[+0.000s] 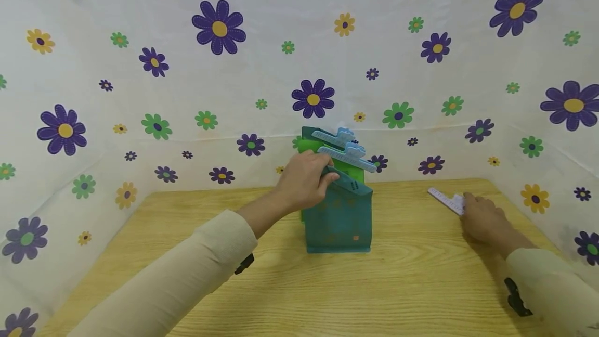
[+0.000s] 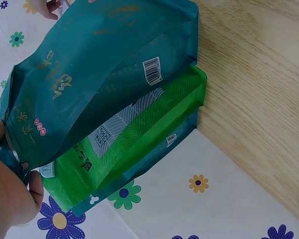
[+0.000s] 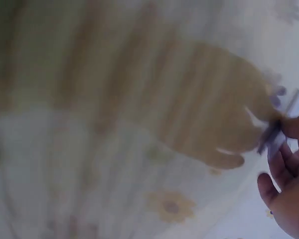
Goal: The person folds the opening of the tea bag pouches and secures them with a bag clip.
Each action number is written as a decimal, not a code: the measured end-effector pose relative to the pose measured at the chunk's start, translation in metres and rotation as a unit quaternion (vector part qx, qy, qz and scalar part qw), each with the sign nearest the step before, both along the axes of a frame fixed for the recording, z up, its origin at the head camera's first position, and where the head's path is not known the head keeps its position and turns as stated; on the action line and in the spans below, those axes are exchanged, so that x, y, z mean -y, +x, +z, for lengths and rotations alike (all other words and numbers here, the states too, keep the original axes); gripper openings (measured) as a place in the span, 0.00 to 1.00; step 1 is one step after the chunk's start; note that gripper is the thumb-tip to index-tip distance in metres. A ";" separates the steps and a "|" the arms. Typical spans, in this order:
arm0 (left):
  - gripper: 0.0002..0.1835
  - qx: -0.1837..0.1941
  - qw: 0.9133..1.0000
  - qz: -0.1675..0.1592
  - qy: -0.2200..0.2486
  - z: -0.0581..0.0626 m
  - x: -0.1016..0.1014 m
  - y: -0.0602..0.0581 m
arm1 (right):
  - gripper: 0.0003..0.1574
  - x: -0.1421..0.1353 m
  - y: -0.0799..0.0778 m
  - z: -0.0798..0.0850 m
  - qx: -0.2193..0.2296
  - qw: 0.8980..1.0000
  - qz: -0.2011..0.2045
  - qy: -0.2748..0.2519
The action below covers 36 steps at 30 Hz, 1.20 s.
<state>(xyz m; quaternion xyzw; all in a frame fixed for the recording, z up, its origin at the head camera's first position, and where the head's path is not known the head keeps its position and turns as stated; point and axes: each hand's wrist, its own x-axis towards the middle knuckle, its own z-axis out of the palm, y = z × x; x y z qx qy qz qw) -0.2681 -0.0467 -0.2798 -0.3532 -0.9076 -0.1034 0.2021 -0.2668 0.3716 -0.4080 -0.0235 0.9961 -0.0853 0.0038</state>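
Note:
My left hand (image 1: 304,183) pinches the folded top edge of a teal bag (image 1: 338,225), which stands upright on the table. Directly behind it are a green bag (image 2: 134,129) and another teal bag (image 2: 159,152). Across the tops of those two bags sit a nearer light blue bag clip (image 1: 346,158) and a farther light blue bag clip (image 1: 327,138). Over to the right, my right hand (image 1: 486,220) holds a pale purple bag clip (image 1: 444,200) by its handle end, low over the table. Blur hides part of that grip in the right wrist view.
The wooden table (image 1: 398,285) is walled at the back and sides by a white flower-print cloth (image 1: 262,77). The bags stand near the table's far edge, close to the cloth.

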 end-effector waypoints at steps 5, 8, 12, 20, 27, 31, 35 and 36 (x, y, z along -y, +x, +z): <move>0.13 -0.005 1.000 -0.002 -0.001 0.001 0.001 0.000 | 0.38 0.006 -0.003 0.008 0.013 0.998 0.034 -0.049; 0.13 -0.004 1.000 0.000 -0.002 0.000 0.002 0.000 | 0.34 0.010 -0.005 0.010 -0.001 0.996 0.037 -0.078; 0.13 -0.003 1.000 0.001 -0.002 -0.001 0.002 0.000 | 0.24 0.016 -0.007 0.007 -0.036 0.994 0.049 -0.091; 0.12 -0.005 1.000 -0.005 0.003 -0.003 0.001 -0.001 | 0.19 0.031 -0.004 0.015 -0.075 0.989 0.079 -0.104; 0.12 -0.006 1.000 -0.003 0.004 -0.001 0.000 -0.001 | 0.26 0.051 0.008 0.039 -0.153 0.971 0.138 -0.120; 0.12 -0.005 1.000 -0.005 0.004 0.000 0.000 0.000 | 0.22 0.059 0.012 0.054 -0.212 0.957 0.173 -0.101; 0.12 -0.004 1.000 -0.005 0.005 0.000 0.000 0.000 | 0.17 0.069 0.016 0.068 -0.268 0.937 0.201 -0.104; 0.12 -0.004 1.000 -0.005 0.005 0.000 0.000 0.000 | 0.16 0.071 0.018 0.071 -0.275 0.934 0.204 -0.106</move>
